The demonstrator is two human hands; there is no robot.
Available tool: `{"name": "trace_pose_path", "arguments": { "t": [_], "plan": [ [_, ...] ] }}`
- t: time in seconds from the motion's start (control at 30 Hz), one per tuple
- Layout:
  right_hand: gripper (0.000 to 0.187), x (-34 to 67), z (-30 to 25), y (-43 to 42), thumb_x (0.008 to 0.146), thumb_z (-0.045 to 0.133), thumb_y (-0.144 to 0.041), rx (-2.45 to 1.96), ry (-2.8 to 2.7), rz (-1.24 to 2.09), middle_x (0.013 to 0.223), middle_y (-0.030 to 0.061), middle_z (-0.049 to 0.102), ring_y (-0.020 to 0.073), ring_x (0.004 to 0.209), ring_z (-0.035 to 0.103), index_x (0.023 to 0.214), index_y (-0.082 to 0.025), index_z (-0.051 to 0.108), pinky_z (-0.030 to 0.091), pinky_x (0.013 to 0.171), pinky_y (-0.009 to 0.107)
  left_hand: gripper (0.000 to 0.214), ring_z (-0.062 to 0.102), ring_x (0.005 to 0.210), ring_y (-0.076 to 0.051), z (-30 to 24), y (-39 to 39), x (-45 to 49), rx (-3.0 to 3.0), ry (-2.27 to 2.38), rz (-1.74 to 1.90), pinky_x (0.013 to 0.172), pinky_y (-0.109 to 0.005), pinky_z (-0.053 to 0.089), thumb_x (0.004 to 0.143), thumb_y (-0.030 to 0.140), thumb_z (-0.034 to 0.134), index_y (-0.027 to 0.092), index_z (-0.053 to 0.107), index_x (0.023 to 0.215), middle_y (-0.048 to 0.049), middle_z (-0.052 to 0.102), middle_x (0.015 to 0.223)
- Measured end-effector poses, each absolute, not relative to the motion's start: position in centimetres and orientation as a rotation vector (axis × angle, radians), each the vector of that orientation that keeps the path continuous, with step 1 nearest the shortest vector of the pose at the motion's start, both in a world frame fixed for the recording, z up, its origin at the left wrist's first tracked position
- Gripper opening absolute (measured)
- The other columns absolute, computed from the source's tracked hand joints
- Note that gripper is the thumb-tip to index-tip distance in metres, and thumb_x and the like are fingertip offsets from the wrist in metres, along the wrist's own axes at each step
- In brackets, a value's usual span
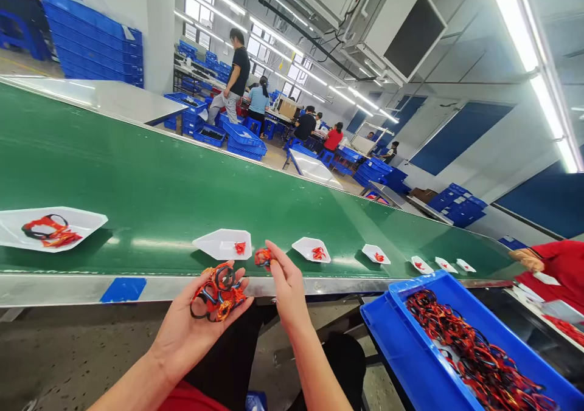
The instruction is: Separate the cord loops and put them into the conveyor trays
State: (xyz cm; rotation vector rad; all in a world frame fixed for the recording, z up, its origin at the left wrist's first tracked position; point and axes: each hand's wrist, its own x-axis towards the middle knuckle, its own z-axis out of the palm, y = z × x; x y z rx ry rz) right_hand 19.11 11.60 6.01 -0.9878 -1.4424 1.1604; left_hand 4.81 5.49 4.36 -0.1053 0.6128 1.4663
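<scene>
My left hand (196,323) is cupped palm up in front of the belt's edge, holding a bunch of red, orange and black loop bands (219,292). To its right, my right hand (287,283) pinches a small coiled red and black band (263,256) between thumb and fingers, over the near side of the green conveyor belt (182,180). Just beyond my hands lies a white pointed tray (219,244) with a small red bundle (239,248) at its right end. Another white tray (298,247), right of my right hand, also bears a red bundle.
A white tray (93,221) at far left holds a looped band and red pieces. More white trays stretch rightward along the belt. At lower right, a blue crate (396,292) contains many bands. A co-worker in a red sleeve (556,262) reaches over the belt's right end.
</scene>
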Motion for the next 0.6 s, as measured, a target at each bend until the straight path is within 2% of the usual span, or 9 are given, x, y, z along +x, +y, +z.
{"name": "trace_pose_path", "arguments": {
  "t": [0.1, 0.2, 0.37, 0.47, 0.53, 0.6],
  "plan": [
    [0.037, 16.6, 6.3, 13.6, 0.089, 0.039, -0.020, -0.905, -1.862, 0.901, 0.117, 0.0045, 0.061, 0.0174, 0.108, 0.053, 0.122, -0.024, 0.057, 0.036, 0.097, 0.033, 0.029, 0.057, 0.109, -0.035, 4.4, 5.2, 4.3, -0.122, 0.627, 1.504, 0.088, -0.060, 0.047, 0.078, 0.023, 0.059, 0.016, 0.063, 0.107, -0.0143, 0.067, 0.110],
    [0.044, 14.7, 6.0, 15.3, 0.087, 0.035, -0.013, -0.837, -2.157, 0.721, 0.115, 0.0060, 0.062, 0.0195, 0.105, 0.054, 0.126, -0.024, 0.053, 0.037, 0.094, 0.036, 0.024, 0.059, 0.106, -0.034, 4.3, 4.9, 3.9, -0.147, 0.639, 1.537, 0.087, -0.060, 0.047, 0.077, 0.022, 0.060, 0.018, 0.064, 0.101, -0.0118, 0.069, 0.105],
    [0.043, 15.2, 6.5, 14.6, 0.086, 0.036, -0.012, -0.856, -2.197, 0.639, 0.110, 0.0067, 0.064, 0.0210, 0.103, 0.054, 0.123, -0.024, 0.055, 0.036, 0.093, 0.038, 0.028, 0.058, 0.106, -0.035, 4.2, 4.8, 3.8, -0.148, 0.617, 1.529, 0.088, -0.060, 0.046, 0.076, 0.021, 0.062, 0.016, 0.063, 0.103, -0.0133, 0.069, 0.104],
    [0.027, 16.4, 7.8, 11.9, 0.086, 0.046, -0.021, -0.953, -2.058, 0.712, 0.085, 0.0030, 0.065, 0.0172, 0.078, 0.057, 0.107, -0.023, 0.063, 0.043, 0.075, 0.030, 0.025, 0.063, 0.099, -0.032, 4.1, 5.1, 4.1, -0.153, 0.630, 1.520, 0.088, -0.060, 0.047, 0.076, 0.020, 0.061, 0.017, 0.064, 0.101, -0.0108, 0.071, 0.100],
    [0.016, 16.7, 8.2, 10.0, 0.082, 0.055, -0.028, -1.063, -1.993, 0.778, 0.067, -0.0011, 0.058, 0.0136, 0.059, 0.050, 0.093, -0.022, 0.066, 0.041, 0.059, 0.026, 0.023, 0.066, 0.090, -0.028, 4.0, 5.3, 4.3, -0.141, 0.647, 1.508, 0.087, -0.058, 0.048, 0.077, 0.020, 0.060, 0.017, 0.065, 0.100, -0.0086, 0.072, 0.094],
    [0.014, 16.7, 8.1, 8.6, 0.079, 0.060, -0.033, -1.153, -1.948, 0.851, 0.059, -0.0032, 0.054, 0.0113, 0.050, 0.044, 0.085, -0.021, 0.066, 0.035, 0.051, 0.024, 0.023, 0.068, 0.083, -0.024, 3.9, 5.3, 4.6, -0.101, 0.658, 1.486, 0.086, -0.054, 0.050, 0.078, 0.019, 0.059, 0.016, 0.066, 0.101, -0.0082, 0.072, 0.091]
  ]
}}
